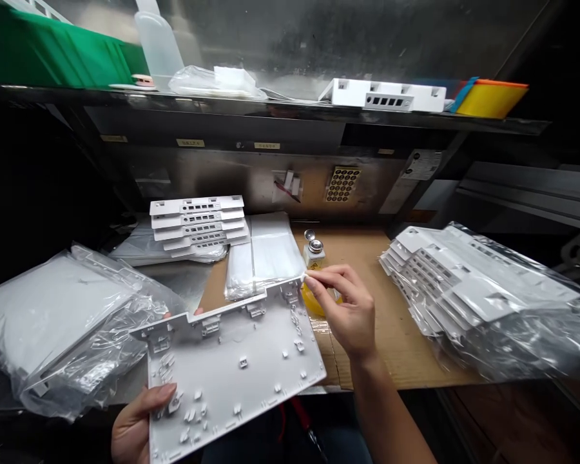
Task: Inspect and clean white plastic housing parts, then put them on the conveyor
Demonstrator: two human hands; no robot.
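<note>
A white plastic housing panel (261, 341), its inner face with clips and ribs turned up, is tilted in front of me. My left hand (140, 419) grips its lower left side, thumb on the inner face; fingertips show past its far edge. At the far right corner my right hand (345, 303) is closed in a pinch, fingertips against the edge. A small white bit shows at those fingertips; I cannot tell whether it is separate from the panel. Just behind are a dispenser bottle (314, 258) with a raised metal lid and a yellow round object (314, 301), partly hidden.
Stacked white panels (198, 225) stand at the back left beside clear plastic bags (270, 248). Bagged panels lie on the left (58, 309) and right (464, 277). Overhead, a shelf (290, 106) holds a green bin (53, 51), a squeeze bottle (158, 42) and a yellow container (490, 98).
</note>
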